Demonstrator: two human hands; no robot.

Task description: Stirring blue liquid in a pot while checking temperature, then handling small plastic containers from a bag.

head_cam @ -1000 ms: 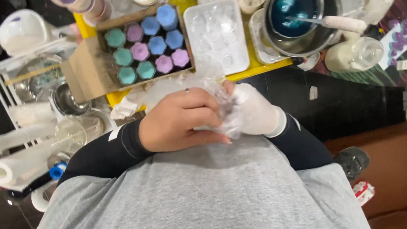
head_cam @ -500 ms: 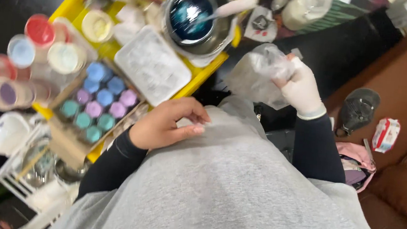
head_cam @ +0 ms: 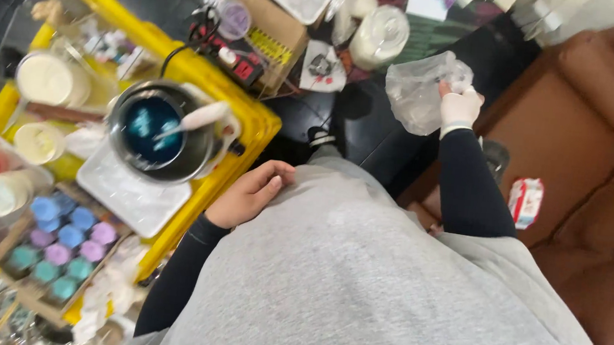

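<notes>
One crumpled clear plastic bag (head_cam: 419, 92), pinched at its top edge by gloved right hand (head_cam: 460, 106), hanging just left of it. Bare left hand (head_cam: 252, 193) loosely curled, gripping nothing, resting on grey shirt (head_cam: 378, 290). Left of that hand, one pot (head_cam: 160, 131) with blue liquid; further left, about ten small round pastel cups (head_cam: 64, 238) in box.
</notes>
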